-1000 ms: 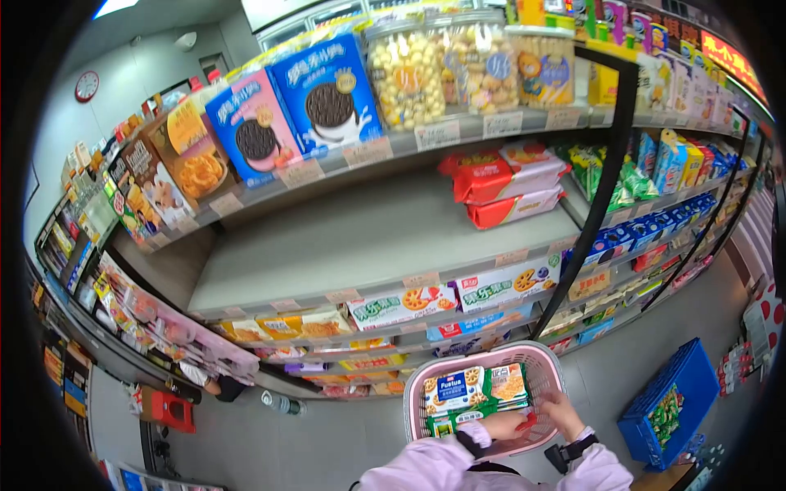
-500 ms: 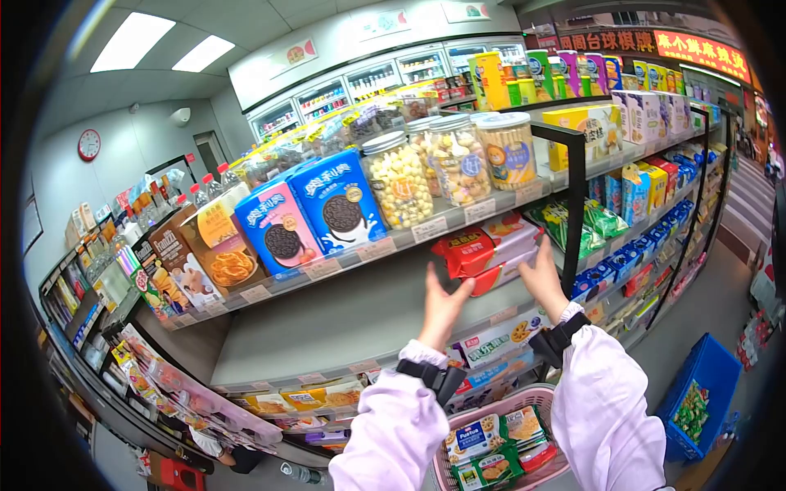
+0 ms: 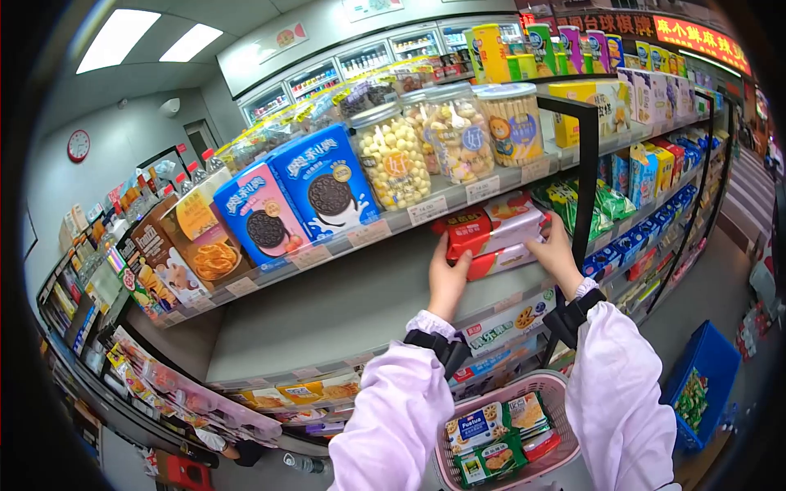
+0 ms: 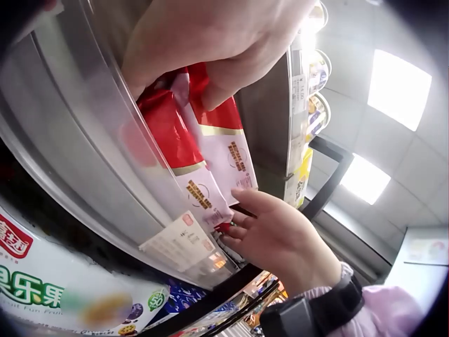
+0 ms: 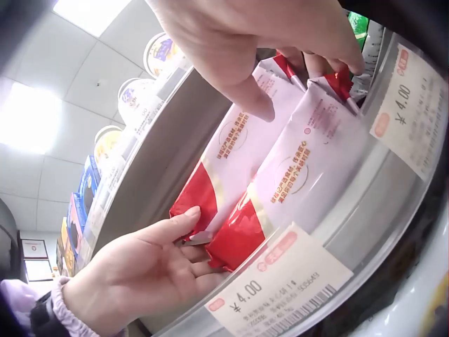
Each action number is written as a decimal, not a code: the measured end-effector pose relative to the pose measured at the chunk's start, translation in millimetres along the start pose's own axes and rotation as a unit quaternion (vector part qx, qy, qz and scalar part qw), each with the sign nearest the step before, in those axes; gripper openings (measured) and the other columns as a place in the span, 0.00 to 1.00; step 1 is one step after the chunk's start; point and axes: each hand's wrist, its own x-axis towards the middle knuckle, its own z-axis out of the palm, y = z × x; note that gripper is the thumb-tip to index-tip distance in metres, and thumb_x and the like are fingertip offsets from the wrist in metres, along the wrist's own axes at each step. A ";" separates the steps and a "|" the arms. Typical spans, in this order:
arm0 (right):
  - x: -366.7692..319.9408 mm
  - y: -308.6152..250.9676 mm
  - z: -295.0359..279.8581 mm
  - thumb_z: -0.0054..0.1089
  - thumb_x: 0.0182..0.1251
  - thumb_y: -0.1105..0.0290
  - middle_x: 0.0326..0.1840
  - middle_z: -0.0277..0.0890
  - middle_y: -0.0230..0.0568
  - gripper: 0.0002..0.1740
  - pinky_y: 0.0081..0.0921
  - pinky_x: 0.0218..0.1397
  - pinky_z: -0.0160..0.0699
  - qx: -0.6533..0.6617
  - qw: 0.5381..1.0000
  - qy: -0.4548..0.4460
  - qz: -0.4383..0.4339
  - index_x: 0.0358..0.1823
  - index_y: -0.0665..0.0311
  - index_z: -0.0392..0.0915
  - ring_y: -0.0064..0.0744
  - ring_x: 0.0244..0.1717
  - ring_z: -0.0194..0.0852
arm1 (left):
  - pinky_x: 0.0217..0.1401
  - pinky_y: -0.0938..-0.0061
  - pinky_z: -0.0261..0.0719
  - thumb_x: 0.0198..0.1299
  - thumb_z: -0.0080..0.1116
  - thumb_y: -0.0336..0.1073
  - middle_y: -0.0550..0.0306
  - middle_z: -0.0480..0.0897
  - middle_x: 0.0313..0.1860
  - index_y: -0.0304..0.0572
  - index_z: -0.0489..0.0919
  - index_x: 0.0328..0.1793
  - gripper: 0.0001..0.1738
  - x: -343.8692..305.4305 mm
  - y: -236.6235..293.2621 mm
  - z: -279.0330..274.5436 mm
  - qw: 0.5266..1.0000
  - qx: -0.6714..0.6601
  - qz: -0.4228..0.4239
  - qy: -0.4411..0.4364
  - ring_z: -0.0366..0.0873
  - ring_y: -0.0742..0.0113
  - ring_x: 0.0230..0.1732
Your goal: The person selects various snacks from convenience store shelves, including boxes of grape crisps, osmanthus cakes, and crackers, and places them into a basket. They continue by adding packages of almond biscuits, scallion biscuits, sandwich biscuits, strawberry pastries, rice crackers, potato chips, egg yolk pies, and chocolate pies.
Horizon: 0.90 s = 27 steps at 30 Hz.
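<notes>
Two red and pale-pink snack packs lie stacked on the middle shelf (image 3: 327,303), the upper pack (image 3: 494,227) over the lower pack (image 3: 503,259). My left hand (image 3: 448,282) grips their left end, its thumb in front and its fingers curled at the red tips in the right wrist view. At the other end my right hand (image 3: 558,255) holds the packs, its thumb (image 5: 252,102) against the pale wrapper and fingertips at the sealed edges. Below my arms, the pink basket (image 3: 553,399) contains a blue-and-white Pustua pack (image 3: 477,427), green packs (image 3: 495,460) and a red one (image 3: 540,444).
Above the packs runs a shelf with cookie boxes (image 3: 326,192) and snack jars (image 3: 391,164). A black upright post (image 3: 587,180) stands just right of my right hand. Price tags (image 5: 280,281) line the shelf lip. On the floor at right sits a blue crate (image 3: 708,360).
Both hands rose from the basket to the shelf. Half a second ago they were spread around the red packs; now they have closed in on both ends.
</notes>
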 end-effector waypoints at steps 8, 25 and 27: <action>0.1 4.3 -0.6 0.62 0.51 0.76 0.49 0.75 0.47 0.34 0.25 0.49 0.74 0.252 0.966 -0.061 -0.008 0.62 0.71 0.62 0.32 0.48 0.75 | 0.56 0.75 0.72 0.57 0.59 0.29 0.46 0.74 0.57 0.27 0.60 0.67 0.33 0.7 0.8 -8.7 0.999 -0.019 0.011 -0.029 0.74 0.67 0.53; -134.9 -105.7 -66.4 0.55 0.55 0.82 0.60 0.65 0.45 0.34 0.26 0.63 0.61 0.282 0.954 -0.107 0.010 0.65 0.70 0.56 0.31 0.61 0.65 | 0.53 0.79 0.70 0.60 0.54 0.26 0.56 0.76 0.53 0.33 0.63 0.68 0.29 -132.9 88.9 -55.5 0.999 -0.035 0.016 0.024 0.72 0.74 0.49; -163.6 -106.6 -74.4 0.55 0.55 0.84 0.63 0.61 0.47 0.36 0.28 0.66 0.59 0.251 0.964 -0.090 0.022 0.67 0.72 0.53 0.33 0.64 0.61 | 0.54 0.79 0.69 0.60 0.54 0.25 0.56 0.75 0.54 0.34 0.62 0.68 0.29 -152.5 93.9 -53.9 0.999 -0.023 0.019 0.035 0.72 0.74 0.50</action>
